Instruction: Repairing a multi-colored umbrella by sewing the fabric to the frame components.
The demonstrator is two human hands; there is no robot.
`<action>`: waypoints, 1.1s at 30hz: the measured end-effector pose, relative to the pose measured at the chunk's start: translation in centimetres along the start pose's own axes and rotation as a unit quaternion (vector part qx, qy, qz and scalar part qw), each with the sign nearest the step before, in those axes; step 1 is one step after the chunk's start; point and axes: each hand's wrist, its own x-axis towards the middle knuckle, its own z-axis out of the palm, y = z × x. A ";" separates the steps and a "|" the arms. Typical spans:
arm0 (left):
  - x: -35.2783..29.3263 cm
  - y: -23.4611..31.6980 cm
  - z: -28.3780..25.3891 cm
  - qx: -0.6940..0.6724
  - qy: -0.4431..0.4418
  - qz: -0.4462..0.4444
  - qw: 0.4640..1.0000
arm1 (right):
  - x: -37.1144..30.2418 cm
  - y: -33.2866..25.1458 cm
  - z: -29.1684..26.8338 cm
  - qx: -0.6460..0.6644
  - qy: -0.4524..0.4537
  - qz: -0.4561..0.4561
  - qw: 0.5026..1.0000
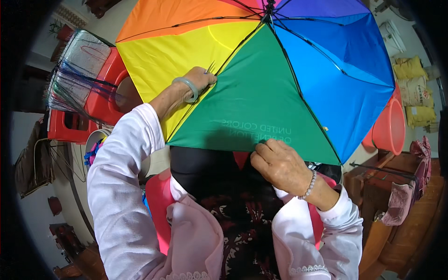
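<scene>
An open umbrella [254, 98] with rainbow panels spreads over my lap, its inner side and black ribs facing me. My left hand [199, 80], a pale bangle on its wrist, closes on the rib and cloth where the yellow and green panels meet. Some thin dark strands [211, 68] stick up beside its fingertips. At the lower hem of the green panel, my right hand [281, 169] has its fingers curled together, a beaded bracelet at its wrist. What those fingers pinch, if anything, is too small to tell.
A red plastic stool [106, 88] at the left carries a silvery box [80, 65] draped with dark threads. Below it stands a pale bucket [97, 138] with colourful items. Right of the umbrella is a red tub [390, 127], near yellow sacks [415, 93] and wooden furniture [410, 233].
</scene>
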 end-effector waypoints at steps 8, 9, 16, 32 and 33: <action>1.1 -1.5 0.4 0.030 0.017 0.039 0.999 | -0.1 0.0 0.5 -0.015 0.029 -0.015 0.999; 1.3 -2.0 0.5 0.045 0.043 0.059 0.996 | 0.0 -0.1 0.7 -0.012 0.035 -0.018 0.999; -0.3 -0.2 -0.4 0.018 -0.019 -0.006 1.000 | -0.1 0.1 0.5 -0.017 0.035 -0.016 0.999; -8.8 0.2 -3.0 0.293 0.072 0.263 0.916 | 0.2 0.2 -0.1 -0.061 0.015 -0.023 0.998; -8.7 -0.4 -2.4 0.402 0.069 0.274 0.871 | -0.1 0.4 -0.1 -0.048 0.012 -0.019 0.999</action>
